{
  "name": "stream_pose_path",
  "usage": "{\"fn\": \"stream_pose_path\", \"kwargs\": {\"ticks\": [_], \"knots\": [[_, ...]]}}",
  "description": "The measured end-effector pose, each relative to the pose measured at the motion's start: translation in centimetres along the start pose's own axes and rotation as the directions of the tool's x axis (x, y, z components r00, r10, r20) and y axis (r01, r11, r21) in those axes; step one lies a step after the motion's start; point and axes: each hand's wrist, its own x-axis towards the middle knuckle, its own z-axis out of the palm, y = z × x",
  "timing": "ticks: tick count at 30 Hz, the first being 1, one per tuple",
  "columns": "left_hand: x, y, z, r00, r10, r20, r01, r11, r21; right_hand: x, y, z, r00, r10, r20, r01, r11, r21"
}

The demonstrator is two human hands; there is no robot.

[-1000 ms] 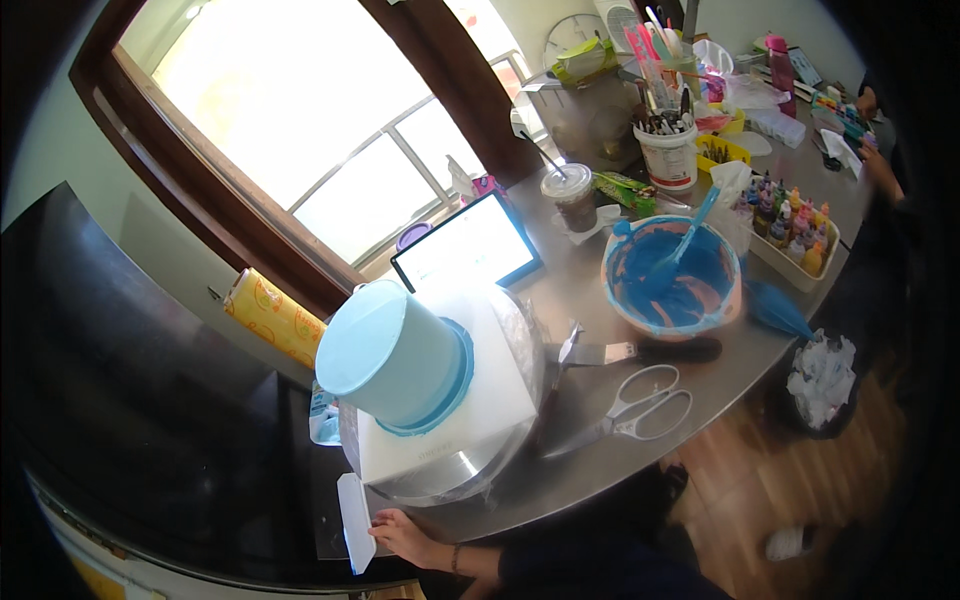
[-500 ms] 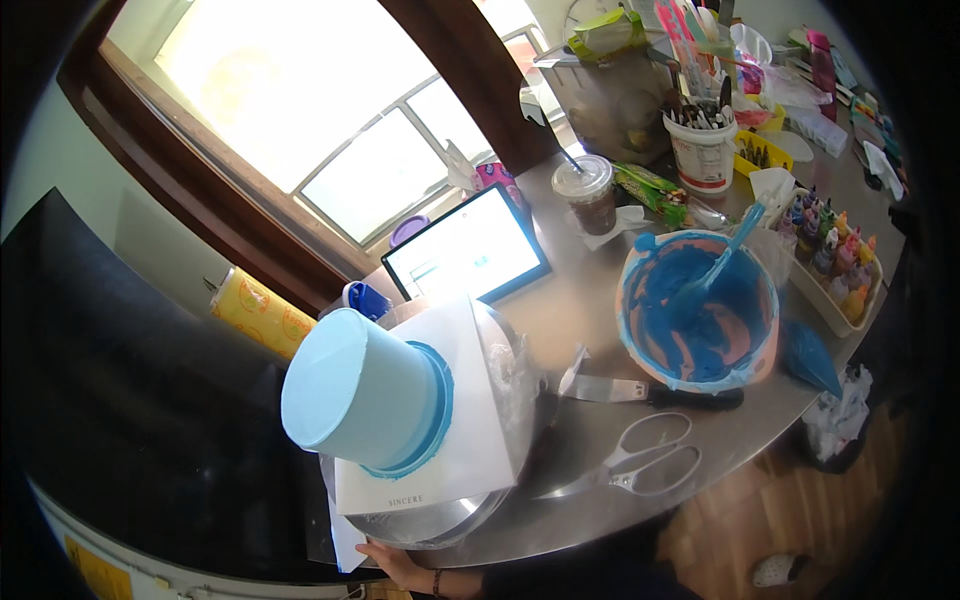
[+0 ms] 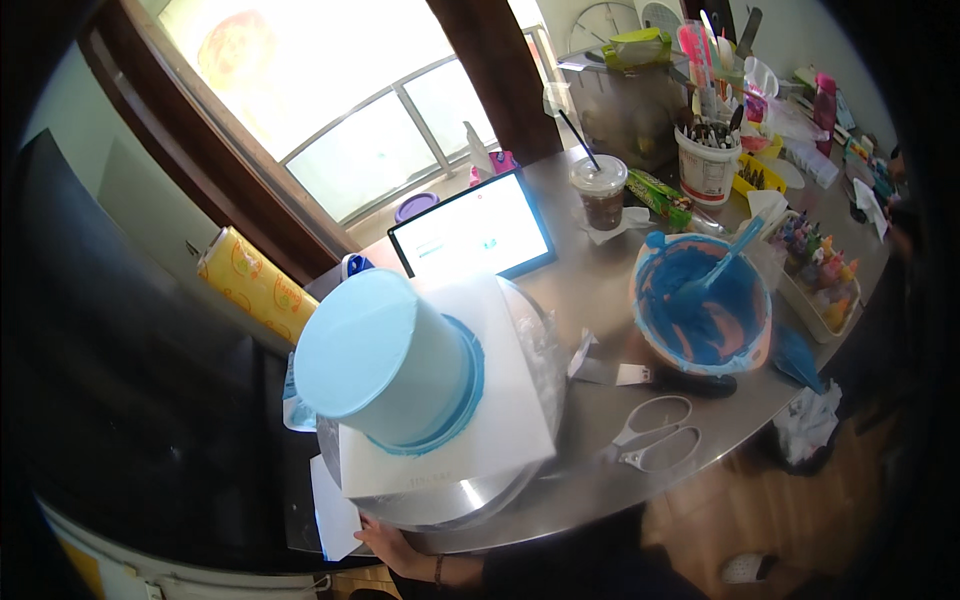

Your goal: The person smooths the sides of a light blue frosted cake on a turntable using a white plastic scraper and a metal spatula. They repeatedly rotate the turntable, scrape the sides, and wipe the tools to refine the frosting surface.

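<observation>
On the metal table (image 3: 600, 290), left of centre, a tall round cake (image 3: 385, 360) is seen, coated smoothly in pale blue icing with a flat top and a darker blue ring at its foot. Its long axis is upright, the top leaning toward the left in this bent view. It is carried on a square white board (image 3: 500, 410), which rests on a round metal turntable (image 3: 450, 505). At the turntable's near rim a hand (image 3: 395, 548) with a wristband is laid, touching the edge; whether the fingers are spread or closed cannot be told, nor which hand it is. Just right of the board a scraper (image 3: 615, 370) and scissors (image 3: 655, 435) are laid. Further right stands a bowl (image 3: 700, 305) smeared with blue icing, and behind the cake a lit tablet (image 3: 470, 232) is propped.
</observation>
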Motion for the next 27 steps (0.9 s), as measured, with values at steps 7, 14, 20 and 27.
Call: {"fn": "stream_pose_path", "kwargs": {"ticks": [7, 14, 20, 27], "knots": [[-0.1, -2.2, -0.8, 0.995, 0.081, 0.049, -0.087, 0.989, 0.122, -0.9, -1.1, 0.8, 0.99, -0.136, -0.036, 0.14, 0.976, 0.169], [0.2, -4.9, -0.9, 0.984, 0.149, 0.099, -0.168, 0.957, 0.235, -1.4, -1.7, 1.5, 0.977, -0.205, -0.052, 0.212, 0.947, 0.24], [0.4, -6.7, -1.1, 0.974, 0.187, 0.126, -0.216, 0.934, 0.284, -2.0, -2.2, 2.0, 0.975, -0.196, -0.106, 0.209, 0.969, 0.135], [0.8, -7.1, -1.1, 0.972, 0.199, 0.123, -0.227, 0.925, 0.303, -2.0, -2.0, 2.0, 0.97, -0.222, -0.097, 0.232, 0.966, 0.116]]}}
